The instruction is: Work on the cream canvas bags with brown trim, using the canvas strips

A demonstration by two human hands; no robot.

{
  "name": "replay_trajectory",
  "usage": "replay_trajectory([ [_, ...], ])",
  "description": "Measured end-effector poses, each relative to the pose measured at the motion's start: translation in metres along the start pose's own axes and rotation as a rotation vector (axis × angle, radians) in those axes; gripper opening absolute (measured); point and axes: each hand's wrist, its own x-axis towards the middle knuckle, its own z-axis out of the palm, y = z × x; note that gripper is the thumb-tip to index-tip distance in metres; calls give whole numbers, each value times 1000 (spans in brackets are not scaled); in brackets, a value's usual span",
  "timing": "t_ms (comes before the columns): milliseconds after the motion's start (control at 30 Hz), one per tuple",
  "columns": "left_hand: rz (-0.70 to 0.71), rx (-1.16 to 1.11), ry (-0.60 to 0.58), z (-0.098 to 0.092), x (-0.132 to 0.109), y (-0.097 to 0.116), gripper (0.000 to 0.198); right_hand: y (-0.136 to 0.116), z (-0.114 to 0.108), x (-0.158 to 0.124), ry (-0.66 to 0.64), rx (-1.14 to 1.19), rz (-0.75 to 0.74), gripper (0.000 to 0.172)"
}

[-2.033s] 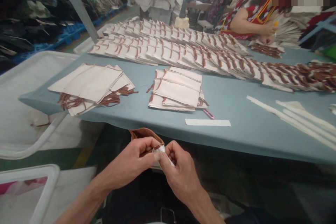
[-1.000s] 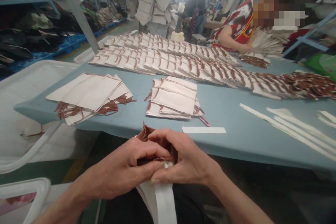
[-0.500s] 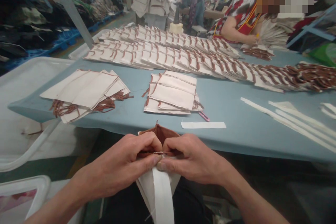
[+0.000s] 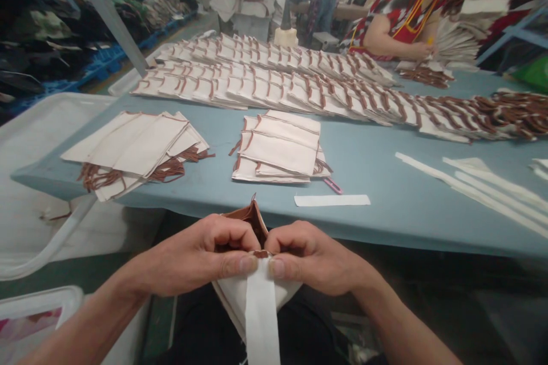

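Both my hands pinch the rim of a small cream fabric pouch (image 4: 234,303) with a brown lining, held over my lap at the table's front edge. My left hand (image 4: 209,256) is closed on the rim from the left, thumb on the outside and fingers curled into the opening. From the right, my right hand (image 4: 312,259) grips the same rim in the same way. A white fabric strip (image 4: 262,313) hangs down the pouch's outside from between my thumbs. A little brown edging shows between my fingertips; the pouch's inside is mostly hidden.
On the blue table (image 4: 359,168) lie a left pile of cream pieces (image 4: 132,140), a middle pile (image 4: 280,151), a pink tool (image 4: 333,185) and a short white strip (image 4: 332,200). Long strips (image 4: 471,191) lie right. Overlapping rows (image 4: 265,85) run behind; a co-worker (image 4: 394,23) handles pieces.
The pouch's opening has turned, and my thumbs have moved slightly apart, showing brown edging above the strip. The camera view has shifted a little.
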Motion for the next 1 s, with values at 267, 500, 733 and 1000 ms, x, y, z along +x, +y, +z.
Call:
replay_trajectory([
  [267,102,6,-12,3,6,-1,45,1,5,-2,99,-10,-14,27],
  [500,96,407,161,10,-1,18,24,-24,10,-5,276,-497,-29,13],
  [733,168,600,173,14,-6,14,20,-26,11,-4,284,-526,47,11],
  [1000,227,742,219,21,-10,0,22,-15,15,1,319,-528,39,12],
])
